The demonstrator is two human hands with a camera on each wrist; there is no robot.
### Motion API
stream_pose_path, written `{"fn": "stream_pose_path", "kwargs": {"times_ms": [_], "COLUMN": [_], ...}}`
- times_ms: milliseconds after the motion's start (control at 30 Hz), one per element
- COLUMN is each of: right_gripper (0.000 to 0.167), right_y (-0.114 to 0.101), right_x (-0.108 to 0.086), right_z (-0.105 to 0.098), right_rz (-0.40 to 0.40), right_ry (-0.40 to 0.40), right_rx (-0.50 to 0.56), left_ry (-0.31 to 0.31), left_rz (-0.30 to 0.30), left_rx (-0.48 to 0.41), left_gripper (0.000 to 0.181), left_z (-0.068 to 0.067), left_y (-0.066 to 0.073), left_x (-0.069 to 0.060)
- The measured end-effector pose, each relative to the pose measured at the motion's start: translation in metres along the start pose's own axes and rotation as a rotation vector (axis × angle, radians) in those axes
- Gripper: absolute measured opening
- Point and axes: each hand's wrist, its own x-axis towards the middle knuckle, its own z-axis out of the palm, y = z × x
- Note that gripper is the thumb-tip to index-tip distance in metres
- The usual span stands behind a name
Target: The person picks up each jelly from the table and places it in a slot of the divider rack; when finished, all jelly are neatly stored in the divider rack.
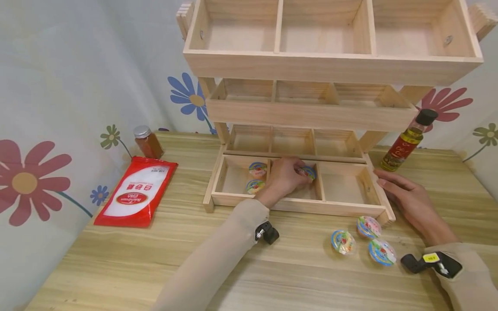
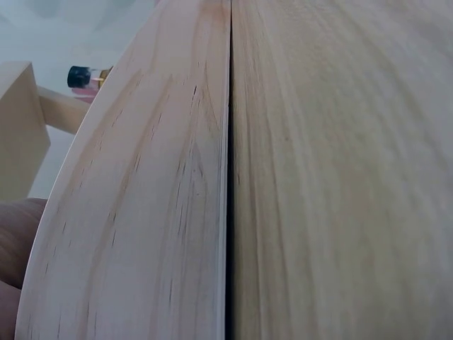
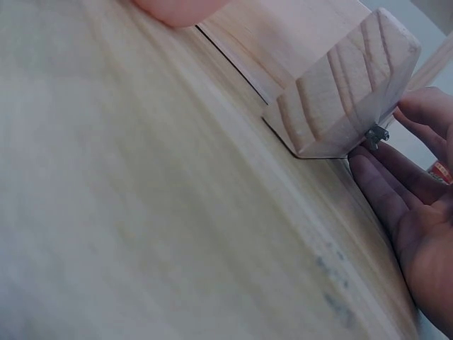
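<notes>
In the head view my left hand (image 1: 283, 176) is inside the middle bottom compartment of the wooden rack (image 1: 233, 199), its fingers on a small lidded cup (image 1: 311, 172) at the compartment's right side. Two similar cups (image 1: 257, 169) (image 1: 255, 186) lie in the bottom left compartment. The left wrist view shows only part of that hand (image 2: 17, 248) behind the front board (image 2: 134, 198). My right hand (image 1: 414, 205) touches the rack's right side with extended fingers; in the right wrist view this hand (image 3: 425, 234) is beside the rack's corner (image 3: 340, 92).
Three cups (image 1: 343, 242) (image 1: 368, 227) (image 1: 382, 252) lie on the table (image 1: 295, 276) before the rack's right end. A red and white bag (image 1: 136, 192) and a spice jar (image 1: 148, 142) are at the left. An oil bottle (image 1: 404, 144) stands behind my right hand. Upper shelves overhang the bottom one.
</notes>
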Motion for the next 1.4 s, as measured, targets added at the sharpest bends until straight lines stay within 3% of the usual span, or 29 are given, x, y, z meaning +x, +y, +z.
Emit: {"fn": "stream_pose_path", "kwargs": {"times_ms": [267, 733, 1133, 1400], "right_gripper": [0.034, 0.034, 0.036, 0.035], "right_y": [0.000, -0.002, -0.001, -0.001], "right_x": [0.000, -0.002, -0.001, 0.000], "right_z": [-0.001, -0.001, -0.002, -0.001], "right_rz": [-0.001, 0.004, 0.008, 0.015], "right_ry": [0.001, -0.003, -0.007, -0.008], "right_rx": [-0.001, -0.013, -0.028, -0.014], "left_ry": [0.006, 0.006, 0.024, 0.020], "left_rz": [0.004, 0.002, -0.010, 0.003], "left_rx": [-0.041, -0.033, 0.048, -0.052], "left_gripper": [0.043, 0.042, 0.047, 0.048], "left_z": [0.000, 0.002, -0.005, -0.016], "left_y": [0.001, 0.001, 0.005, 0.005], "left_x": [0.000, 0.002, -0.004, -0.012]}}
